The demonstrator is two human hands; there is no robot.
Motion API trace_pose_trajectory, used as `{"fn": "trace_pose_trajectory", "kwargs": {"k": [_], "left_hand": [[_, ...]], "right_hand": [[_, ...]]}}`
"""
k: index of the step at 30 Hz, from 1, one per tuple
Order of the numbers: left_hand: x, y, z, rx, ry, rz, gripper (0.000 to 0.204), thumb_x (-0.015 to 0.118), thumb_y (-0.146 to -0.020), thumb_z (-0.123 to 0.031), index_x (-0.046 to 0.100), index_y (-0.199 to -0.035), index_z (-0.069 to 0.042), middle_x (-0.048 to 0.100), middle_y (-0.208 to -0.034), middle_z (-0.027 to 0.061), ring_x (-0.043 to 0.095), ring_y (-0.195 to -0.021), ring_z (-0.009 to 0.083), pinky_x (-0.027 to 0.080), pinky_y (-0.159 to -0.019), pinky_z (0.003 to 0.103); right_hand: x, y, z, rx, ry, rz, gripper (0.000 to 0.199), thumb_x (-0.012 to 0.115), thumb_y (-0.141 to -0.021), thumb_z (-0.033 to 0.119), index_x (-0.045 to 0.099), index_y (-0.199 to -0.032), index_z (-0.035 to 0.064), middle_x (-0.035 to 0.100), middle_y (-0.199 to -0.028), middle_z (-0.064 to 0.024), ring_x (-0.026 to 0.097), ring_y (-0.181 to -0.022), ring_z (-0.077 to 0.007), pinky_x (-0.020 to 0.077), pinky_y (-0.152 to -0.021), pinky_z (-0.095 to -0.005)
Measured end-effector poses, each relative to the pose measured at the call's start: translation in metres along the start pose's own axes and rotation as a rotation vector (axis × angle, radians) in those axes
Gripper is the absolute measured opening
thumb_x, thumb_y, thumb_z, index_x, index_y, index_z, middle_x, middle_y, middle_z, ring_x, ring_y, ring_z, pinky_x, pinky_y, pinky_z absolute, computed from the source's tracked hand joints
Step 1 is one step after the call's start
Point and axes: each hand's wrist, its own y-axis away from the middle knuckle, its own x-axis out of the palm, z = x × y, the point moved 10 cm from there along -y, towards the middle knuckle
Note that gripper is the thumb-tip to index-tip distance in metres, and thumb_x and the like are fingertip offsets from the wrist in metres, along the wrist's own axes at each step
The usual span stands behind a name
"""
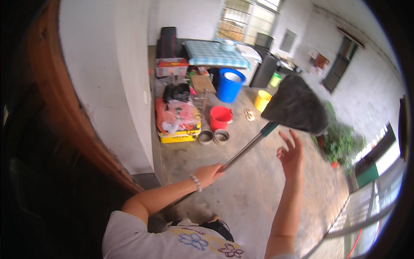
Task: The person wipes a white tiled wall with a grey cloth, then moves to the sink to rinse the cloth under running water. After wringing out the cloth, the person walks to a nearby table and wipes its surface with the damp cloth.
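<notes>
A broom (295, 105) is raised off the floor, its wide dark bristle head up at the right and its metal handle slanting down to the left. My left hand (210, 175), with a beaded bracelet on the wrist, is closed around the handle. Just below the bristles, my right hand (292, 157) is held up with its fingers spread and nothing in them. Whether a fingertip touches the bristles I cannot tell. The lower end of the handle runs behind my left forearm.
Ahead stand a red bucket (221, 116), a blue bucket (226, 90), a yellow bucket (262, 101) and two metal bowls (205, 137). Plastic bags (179, 116) lie on a yellow box. A checked-cloth table (213, 54) is farther back. A white wall (103, 77) rises at left; a leafy plant (340, 142) at right.
</notes>
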Motion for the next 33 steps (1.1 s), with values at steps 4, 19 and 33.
{"fn": "trace_pose_trajectory", "kwargs": {"k": [4, 19, 33], "left_hand": [[-0.04, -0.068, -0.02, 0.014, -0.007, -0.285, 0.024, 0.06, -0.085, -0.032, 0.052, -0.095, -0.011, 0.061, -0.073, 0.0087, 0.061, -0.066, 0.0293, 0.045, -0.055, 0.041], [-0.119, -0.095, 0.038, -0.475, -0.382, -0.945, 0.036, 0.065, -0.08, -0.031, 0.044, -0.096, -0.007, 0.059, -0.067, 0.0089, 0.059, -0.058, 0.0327, 0.047, -0.051, 0.042], [-0.126, -0.099, 0.105, -0.48, -0.213, -0.805, 0.033, 0.063, -0.085, -0.025, 0.05, -0.108, -0.005, 0.063, -0.072, 0.0073, 0.063, -0.064, 0.0244, 0.048, -0.056, 0.034]], "right_hand": [[-0.013, -0.023, -0.089, 0.085, 0.306, 0.056, 0.04, 0.051, -0.092, 0.025, 0.044, -0.126, 0.0054, 0.058, -0.11, -0.0104, 0.06, -0.068, -0.0166, 0.0484, -0.06, -0.0266], [0.045, -0.064, -0.281, -0.243, 0.756, 0.706, 0.044, 0.068, -0.08, 0.023, 0.05, -0.114, 0.0015, 0.062, -0.099, -0.0164, 0.064, -0.071, -0.0291, 0.0503, -0.061, -0.0366], [0.109, -0.156, -0.417, -0.061, 1.01, 1.16, 0.03, 0.07, -0.077, 0.028, 0.055, -0.089, 0.0036, 0.062, -0.079, -0.0149, 0.061, -0.076, -0.0333, 0.0456, -0.065, -0.0409]]}}
